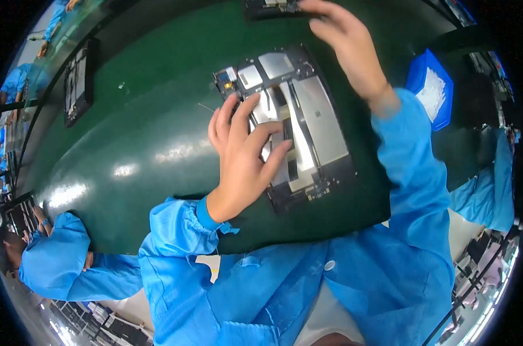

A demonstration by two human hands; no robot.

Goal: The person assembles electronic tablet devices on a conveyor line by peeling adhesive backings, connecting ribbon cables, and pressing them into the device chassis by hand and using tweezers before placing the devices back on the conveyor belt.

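Note:
An opened tablet (323, 124), with silver metal panels, black frame and exposed small circuit parts, lies tilted on the green table in front of me. My left hand (238, 147) rests over its left part, fingers spread, fingertips touching the inside. Farther off, at the top edge of the view, is a second dark device (273, 8) with exposed parts, partly cut off. My right hand (353, 49) is stretched out to that device's right end, index fingertip at its edge and thumb apart from it. The hand is slightly blurred.
A blue tray (413, 81) with white pieces stands at the right. Another opened device (77, 83) lies at the far left on the green mat (152, 115). A person in blue (57, 254) sits at the lower left; others work beyond the left edge.

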